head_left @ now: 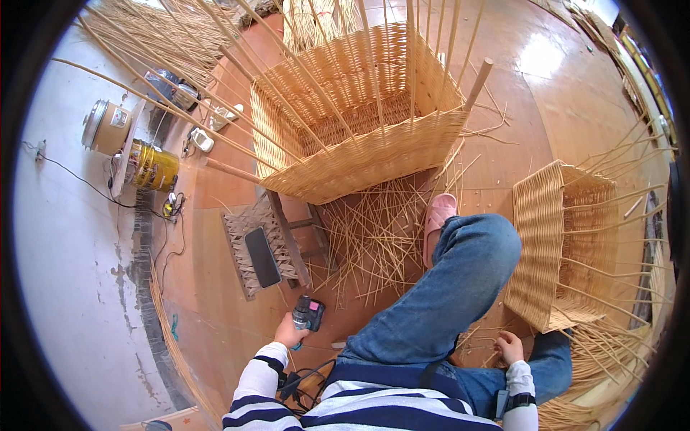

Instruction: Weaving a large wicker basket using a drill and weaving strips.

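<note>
My left hand (291, 332) grips a dark cordless drill (309, 312) at the lower middle, below a dark phone (262, 257) lying on a woven stool seat (244, 219). My right hand (509, 348) has curled fingers beside my jeans and some thin wicker strands; what it holds, if anything, is too small to make out. A large woven basket (359, 158) with upright rods stands on its frame at the top middle. A smaller woven basket (532, 244) lies on its side at the right, right of my bent knee (489, 251), with long strands sticking out.
Loose wicker sticks (370, 237) litter the floor under the large basket. Bundles of reeds (187, 29) lie at the back. Along the left wall stand buckets (154, 165), cables (172, 208) and white shoes (205, 136). More strands (604, 359) pile at the lower right. My pink slipper (438, 215) shows ahead.
</note>
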